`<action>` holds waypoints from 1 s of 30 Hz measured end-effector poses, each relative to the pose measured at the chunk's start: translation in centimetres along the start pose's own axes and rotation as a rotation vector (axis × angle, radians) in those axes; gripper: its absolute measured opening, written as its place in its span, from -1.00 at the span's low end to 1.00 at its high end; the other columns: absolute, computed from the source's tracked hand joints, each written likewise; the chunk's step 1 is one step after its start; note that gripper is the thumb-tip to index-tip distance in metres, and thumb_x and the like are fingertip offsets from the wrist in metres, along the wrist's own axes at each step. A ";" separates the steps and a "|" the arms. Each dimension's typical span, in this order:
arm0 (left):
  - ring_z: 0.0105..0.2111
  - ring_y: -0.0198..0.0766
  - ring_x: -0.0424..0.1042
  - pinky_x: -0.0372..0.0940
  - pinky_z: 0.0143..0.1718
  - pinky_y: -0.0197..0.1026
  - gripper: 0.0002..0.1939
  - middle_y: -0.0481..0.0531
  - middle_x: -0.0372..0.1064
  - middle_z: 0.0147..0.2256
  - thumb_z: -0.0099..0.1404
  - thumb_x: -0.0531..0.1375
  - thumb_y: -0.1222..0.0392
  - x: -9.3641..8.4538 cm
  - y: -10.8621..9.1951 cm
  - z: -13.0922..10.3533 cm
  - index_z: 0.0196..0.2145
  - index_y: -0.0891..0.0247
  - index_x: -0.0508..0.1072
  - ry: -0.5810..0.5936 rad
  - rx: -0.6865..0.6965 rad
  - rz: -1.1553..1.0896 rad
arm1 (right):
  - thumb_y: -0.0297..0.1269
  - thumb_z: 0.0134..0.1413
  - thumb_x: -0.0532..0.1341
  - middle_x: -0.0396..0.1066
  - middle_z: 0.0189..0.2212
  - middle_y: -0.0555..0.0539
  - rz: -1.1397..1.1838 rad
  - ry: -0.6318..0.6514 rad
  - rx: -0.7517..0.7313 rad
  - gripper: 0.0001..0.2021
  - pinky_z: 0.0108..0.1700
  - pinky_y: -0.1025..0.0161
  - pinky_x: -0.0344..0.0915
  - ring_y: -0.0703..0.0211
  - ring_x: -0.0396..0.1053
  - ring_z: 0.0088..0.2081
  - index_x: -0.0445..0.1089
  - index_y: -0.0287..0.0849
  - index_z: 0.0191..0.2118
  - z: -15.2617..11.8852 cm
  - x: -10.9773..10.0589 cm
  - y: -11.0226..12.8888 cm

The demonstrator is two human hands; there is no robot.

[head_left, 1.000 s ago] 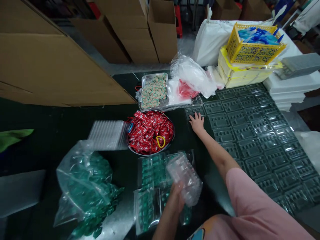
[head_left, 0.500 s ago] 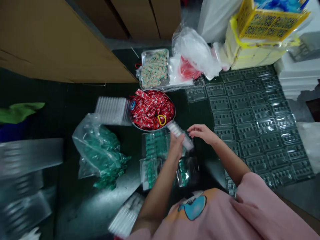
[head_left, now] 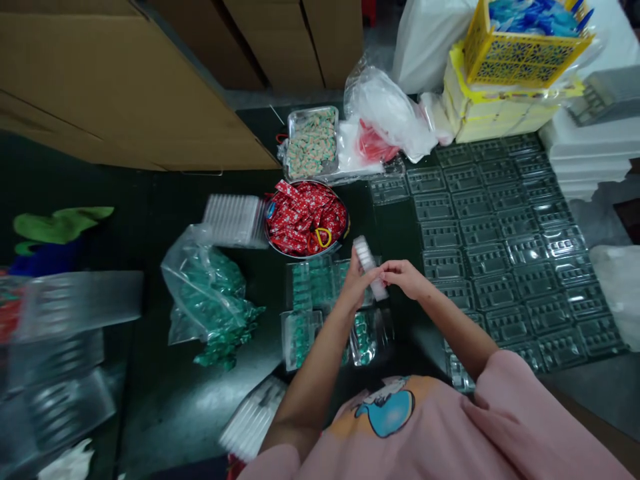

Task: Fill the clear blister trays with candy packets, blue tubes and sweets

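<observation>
My left hand (head_left: 356, 280) is wrapped round a narrow stack of clear plastic trays (head_left: 369, 261), held tilted above the table. The fingers of my right hand (head_left: 400, 277) are pinched together at the right side of that stack, near my left thumb; anything between them is too small to make out. Below and left of my hands lie clear trays with green pieces (head_left: 313, 285). Just behind them stands a round container of red patterned packets (head_left: 306, 217), with a yellow loop on top. A clear bag of green pieces (head_left: 213, 293) lies further left.
Rows of clear trays (head_left: 500, 247) cover the right side. Stacked trays (head_left: 234, 220) lie behind the bag. At the back are a tray of small wrapped pieces (head_left: 313, 141), white bags (head_left: 387, 110), a yellow basket (head_left: 530, 57) and cardboard boxes (head_left: 150, 87).
My right hand has closed in and now touches the tray stack, its fingers pinched. The stack in my left hand has turned more upright. The view has shifted slightly.
</observation>
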State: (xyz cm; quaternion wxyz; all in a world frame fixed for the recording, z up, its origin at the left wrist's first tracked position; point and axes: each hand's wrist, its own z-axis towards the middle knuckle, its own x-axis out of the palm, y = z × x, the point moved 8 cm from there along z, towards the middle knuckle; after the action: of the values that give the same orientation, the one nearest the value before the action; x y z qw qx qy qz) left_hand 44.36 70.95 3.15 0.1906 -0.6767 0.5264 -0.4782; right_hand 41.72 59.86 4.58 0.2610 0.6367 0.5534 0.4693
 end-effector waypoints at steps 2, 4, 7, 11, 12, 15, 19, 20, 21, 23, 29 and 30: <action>-0.13 -0.12 0.44 0.32 -0.06 -0.09 -0.05 0.04 0.44 -0.15 -0.13 0.41 0.30 0.4 -0.1 0.1 0.22 0.09 0.20 0.020 0.004 0.010 | -0.18 -0.17 0.35 0.37 -0.57 0.06 0.021 -0.069 -0.034 -0.78 -0.38 0.34 0.20 0.34 0.25 -0.50 0.45 -0.24 -0.42 -0.1 0.0 0.0; -0.17 -0.11 0.46 0.33 -0.10 -0.09 -0.14 0.05 0.46 -0.20 -0.13 0.41 0.26 0.4 0.0 0.3 0.16 0.14 0.27 0.031 -0.004 0.001 | -0.21 -0.18 0.34 0.35 -0.57 0.07 0.044 -0.134 -0.073 -0.81 -0.40 0.36 0.19 0.35 0.23 -0.50 0.43 -0.22 -0.45 -0.1 -0.4 0.1; -0.21 -0.08 0.48 0.35 -0.14 -0.08 -0.30 0.07 0.48 -0.27 -0.14 0.42 0.17 -0.9 0.0 0.9 0.01 0.23 0.38 -0.019 -0.030 -0.086 | -0.25 -0.18 0.34 0.31 -0.60 0.10 0.160 -0.248 -0.104 -0.84 -0.48 0.40 0.13 0.40 0.18 -0.56 0.39 -0.20 -0.48 0.6 -2.6 0.1; -0.32 -0.12 0.49 0.39 -0.21 -0.07 -0.44 0.06 0.48 -0.35 -0.17 0.42 0.07 -4.4 -0.4 1.6 -0.20 0.31 0.41 -0.170 -0.096 -0.215 | -0.31 -0.18 0.35 0.32 -0.58 0.10 0.443 -0.428 -0.136 -0.84 -0.51 0.46 0.15 0.43 0.20 -0.56 0.37 -0.18 -0.44 2.9 -7.5 -1.2; -0.33 -0.13 0.49 0.39 -0.22 -0.07 -0.46 0.06 0.48 -0.36 -0.16 0.41 0.06 -5.1 -0.6 1.6 -0.21 0.31 0.41 -0.193 -0.106 -0.232 | -0.34 -0.18 0.34 0.33 -0.57 0.10 0.511 -0.475 -0.136 -0.85 -0.50 0.48 0.18 0.44 0.23 -0.55 0.36 -0.18 -0.43 3.7 -8.6 -1.9; -0.32 -0.13 0.50 0.41 -0.20 -0.06 -0.48 0.06 0.48 -0.34 -0.12 0.39 0.06 -5.9 -1.0 1.2 -0.20 0.30 0.41 -0.215 -0.104 -0.251 | -0.40 -0.12 0.32 0.34 -0.57 0.12 0.668 -0.613 -0.091 -0.86 -0.52 0.52 0.21 0.45 0.26 -0.55 0.34 -0.18 -0.40 6.0 -10.6 -5.2; -0.26 -0.08 0.51 0.40 -0.15 -0.02 -0.47 0.07 0.49 -0.33 -0.10 0.39 0.07 -5.5 -0.4 0.4 -0.16 0.29 0.40 -0.203 -0.115 -0.242 | -0.43 -0.05 0.31 0.34 -0.57 0.13 0.733 -0.744 -0.041 -0.84 -0.54 0.54 0.24 0.46 0.27 -0.57 0.29 -0.16 -0.41 8.5 -10.9 -9.0; -0.25 -0.08 0.51 0.40 -0.14 -0.01 -0.46 0.07 0.49 -0.33 -0.10 0.39 0.07 -5.4 -0.2 0.3 -0.15 0.28 0.40 -0.203 -0.116 -0.237 | -0.43 -0.04 0.31 0.33 -0.57 0.13 0.729 -0.768 -0.039 -0.83 -0.51 0.53 0.27 0.46 0.27 -0.57 0.27 -0.16 -0.42 8.9 -10.9 -9.5; -0.25 -0.07 0.51 0.40 -0.13 -0.01 -0.45 0.07 0.50 -0.32 -0.10 0.39 0.06 -5.4 0.0 0.2 -0.14 0.27 0.40 -0.202 -0.117 -0.233 | -0.42 -0.03 0.31 0.32 -0.58 0.14 0.721 -0.791 -0.039 -0.82 -0.48 0.52 0.30 0.47 0.27 -0.57 0.25 -0.16 -0.42 9.4 -10.8 -9.7; -0.26 -0.09 0.51 0.39 -0.12 -0.01 -0.42 0.07 0.50 -0.31 -0.11 0.40 0.05 -5.2 0.3 0.3 -0.11 0.27 0.40 -0.195 -0.121 -0.225 | -0.41 0.02 0.28 0.31 -0.57 0.13 0.709 -0.841 -0.044 -0.83 -0.44 0.51 0.34 0.47 0.27 -0.56 0.23 -0.15 -0.42 10.1 -10.9 -9.9; -0.27 -0.12 0.50 0.38 -0.12 -0.02 -0.34 0.05 0.49 -0.31 -0.13 0.41 0.01 -4.9 0.2 0.7 -0.07 0.27 0.37 -0.164 -0.118 -0.206 | -0.41 0.06 0.22 0.30 -0.51 0.10 0.711 -0.960 -0.056 -0.88 -0.35 0.43 0.43 0.41 0.34 -0.48 0.23 -0.14 -0.33 10.9 -11.1 -9.4; -0.25 -0.11 0.50 0.37 -0.11 -0.02 -0.33 0.05 0.49 -0.30 -0.13 0.41 0.01 -4.9 0.1 0.7 -0.06 0.27 0.36 -0.164 -0.114 -0.201 | -0.43 0.04 0.23 0.30 -0.50 0.09 0.709 -0.955 -0.046 -0.86 -0.34 0.42 0.43 0.40 0.36 -0.46 0.24 -0.14 -0.30 11.0 -11.1 -9.3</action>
State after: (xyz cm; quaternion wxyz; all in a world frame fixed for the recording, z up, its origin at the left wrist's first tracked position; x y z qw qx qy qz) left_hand 44.94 75.09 0.59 0.1455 -0.7725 0.4648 -0.4073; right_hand 47.74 53.74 -11.44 0.3221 0.9175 0.1181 0.2012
